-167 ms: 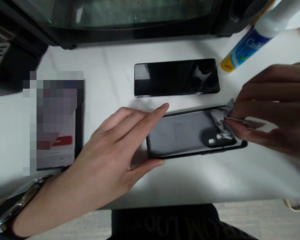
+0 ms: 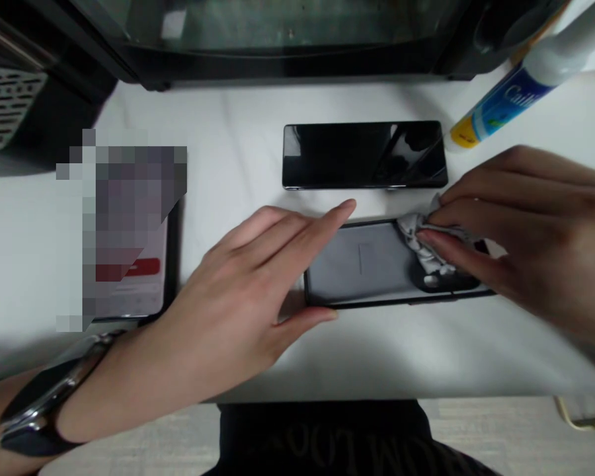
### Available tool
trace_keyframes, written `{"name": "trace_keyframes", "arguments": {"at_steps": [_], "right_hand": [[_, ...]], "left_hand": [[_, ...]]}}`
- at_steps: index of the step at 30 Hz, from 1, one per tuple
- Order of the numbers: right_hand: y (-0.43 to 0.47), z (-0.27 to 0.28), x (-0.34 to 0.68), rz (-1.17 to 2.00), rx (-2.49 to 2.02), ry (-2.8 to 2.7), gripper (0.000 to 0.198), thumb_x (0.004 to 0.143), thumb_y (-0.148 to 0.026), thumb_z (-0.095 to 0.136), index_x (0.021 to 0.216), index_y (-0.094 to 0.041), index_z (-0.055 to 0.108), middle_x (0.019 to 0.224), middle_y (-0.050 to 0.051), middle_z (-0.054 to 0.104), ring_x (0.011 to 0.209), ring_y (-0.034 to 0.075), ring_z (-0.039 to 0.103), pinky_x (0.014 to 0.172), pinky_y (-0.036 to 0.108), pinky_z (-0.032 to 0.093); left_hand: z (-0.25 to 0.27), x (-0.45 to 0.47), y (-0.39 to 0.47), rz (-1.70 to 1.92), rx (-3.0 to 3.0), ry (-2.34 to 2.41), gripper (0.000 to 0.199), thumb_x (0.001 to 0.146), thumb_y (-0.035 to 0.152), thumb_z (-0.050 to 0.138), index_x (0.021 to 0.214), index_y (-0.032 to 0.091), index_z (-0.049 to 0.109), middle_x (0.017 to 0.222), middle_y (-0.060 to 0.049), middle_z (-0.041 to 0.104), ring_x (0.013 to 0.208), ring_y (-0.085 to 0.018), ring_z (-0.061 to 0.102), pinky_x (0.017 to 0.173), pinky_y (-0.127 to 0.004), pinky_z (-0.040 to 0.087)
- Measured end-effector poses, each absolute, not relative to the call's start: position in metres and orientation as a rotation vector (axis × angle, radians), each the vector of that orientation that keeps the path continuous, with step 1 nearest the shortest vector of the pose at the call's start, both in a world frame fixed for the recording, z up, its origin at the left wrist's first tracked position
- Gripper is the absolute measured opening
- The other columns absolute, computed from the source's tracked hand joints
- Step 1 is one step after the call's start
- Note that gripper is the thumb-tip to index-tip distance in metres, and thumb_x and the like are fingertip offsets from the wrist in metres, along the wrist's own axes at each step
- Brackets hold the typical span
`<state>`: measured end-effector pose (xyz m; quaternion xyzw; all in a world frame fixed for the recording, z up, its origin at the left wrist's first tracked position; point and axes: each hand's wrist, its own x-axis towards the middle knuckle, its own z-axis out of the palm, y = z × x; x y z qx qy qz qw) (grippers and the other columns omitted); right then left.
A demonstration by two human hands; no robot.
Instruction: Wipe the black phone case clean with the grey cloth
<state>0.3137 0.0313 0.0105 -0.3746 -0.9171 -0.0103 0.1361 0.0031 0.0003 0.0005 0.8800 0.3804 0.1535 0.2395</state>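
Note:
A black-rimmed phone case (image 2: 361,264) lies on the white table, its grey inside facing up and its camera cutout at the right end. My left hand (image 2: 258,284) holds the case by its left end, thumb on the near edge and forefinger along the far one. Pinched in the fingers of my right hand (image 2: 520,238) is a crumpled grey cloth (image 2: 421,244), pressed on the inside of the case around the camera cutout. That hand covers the right end of the case. Just beyond the case lies a black smartphone (image 2: 364,155), glossy screen up.
A second phone (image 2: 151,297), partly blurred out, lies left of my left forearm. A blue, white and yellow spray can (image 2: 506,102) stands at the far right. Along the back sits a black glass-fronted appliance (image 2: 287,59), with another black appliance (image 2: 74,112) at the left.
My right hand has slid the cloth leftward over the inside of the case, near the camera cutout. My left hand keeps its hold. The whole view has shifted slightly.

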Motion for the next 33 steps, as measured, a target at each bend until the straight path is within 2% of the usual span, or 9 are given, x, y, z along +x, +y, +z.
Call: {"name": "trace_keyframes", "arguments": {"at_steps": [3,7,9,12,16,21,27,30,33], "right_hand": [[0.020,0.006,0.289,-0.019,-0.884,-2.781,0.025,0.105,-0.033,0.059,0.113,-0.012,0.070,0.111,0.015,0.073,0.097,0.030,0.067,0.078,0.046,0.057],[0.012,-0.003,0.266,0.071,-0.722,-2.837,0.056,0.103,-0.055,0.056,0.130,-0.006,0.065,0.126,0.021,0.068,0.113,0.037,0.063,0.089,0.051,0.056],[0.011,-0.006,0.261,0.081,-0.656,-2.852,0.065,0.102,-0.061,0.056,0.135,-0.006,0.064,0.132,0.022,0.066,0.121,0.038,0.060,0.094,0.052,0.055],[0.009,-0.005,0.260,0.080,-0.538,-2.844,0.057,0.102,-0.056,0.060,0.133,-0.009,0.067,0.136,0.019,0.068,0.128,0.035,0.060,0.099,0.049,0.054],[0.005,0.000,0.260,0.097,-0.454,-2.850,0.041,0.105,-0.045,0.059,0.128,-0.012,0.071,0.132,0.013,0.074,0.133,0.029,0.061,0.104,0.044,0.054],[0.006,-0.004,0.259,0.184,-0.466,-2.807,0.044,0.107,-0.046,0.057,0.127,-0.009,0.069,0.133,0.016,0.073,0.129,0.028,0.064,0.107,0.042,0.053],[0.009,-0.008,0.261,0.162,-0.457,-2.824,0.056,0.103,-0.045,0.064,0.146,-0.009,0.059,0.133,0.014,0.073,0.132,0.030,0.063,0.113,0.047,0.051],[0.007,-0.006,0.264,0.183,-0.454,-2.800,0.048,0.100,-0.039,0.070,0.137,-0.009,0.066,0.136,0.015,0.072,0.135,0.031,0.061,0.111,0.046,0.054],[0.005,-0.004,0.267,0.224,-0.406,-2.780,0.036,0.098,-0.035,0.072,0.126,-0.013,0.073,0.129,0.011,0.076,0.133,0.028,0.063,0.111,0.043,0.056]], "left_hand": [[-0.001,0.004,0.000,0.447,2.426,1.014,0.086,0.095,0.033,0.077,0.167,0.020,0.031,0.148,-0.012,0.061,0.132,-0.032,0.058,0.114,-0.049,0.052],[-0.004,0.005,-0.001,0.482,2.421,0.998,0.087,0.096,0.035,0.076,0.167,0.025,0.027,0.148,-0.011,0.062,0.134,-0.029,0.057,0.115,-0.047,0.050],[-0.006,0.005,-0.002,0.495,2.416,1.016,0.087,0.096,0.034,0.076,0.167,0.026,0.026,0.147,-0.010,0.063,0.135,-0.028,0.056,0.116,-0.045,0.048],[-0.007,0.005,-0.002,0.507,2.410,1.033,0.087,0.097,0.030,0.075,0.167,0.025,0.025,0.146,-0.010,0.063,0.136,-0.027,0.056,0.117,-0.044,0.047],[-0.008,0.005,-0.002,0.507,2.409,1.025,0.084,0.097,0.025,0.071,0.167,0.024,0.025,0.143,-0.010,0.064,0.132,-0.027,0.058,0.114,-0.046,0.048],[-0.009,0.004,0.000,0.525,2.412,0.997,0.084,0.095,0.020,0.067,0.167,0.022,0.024,0.149,-0.011,0.060,0.135,-0.028,0.056,0.117,-0.047,0.046],[-0.009,0.004,0.000,0.525,2.409,0.998,0.089,0.093,0.018,0.068,0.168,0.024,0.022,0.149,-0.010,0.060,0.137,-0.028,0.055,0.118,-0.047,0.046],[-0.009,0.005,0.000,0.525,2.407,1.019,0.094,0.091,0.019,0.073,0.169,0.027,0.021,0.149,-0.009,0.060,0.135,-0.028,0.056,0.117,-0.046,0.046],[-0.008,0.005,0.000,0.521,2.422,1.022,0.095,0.092,0.021,0.075,0.169,0.028,0.021,0.150,-0.010,0.061,0.137,-0.030,0.055,0.117,-0.048,0.046]]}}
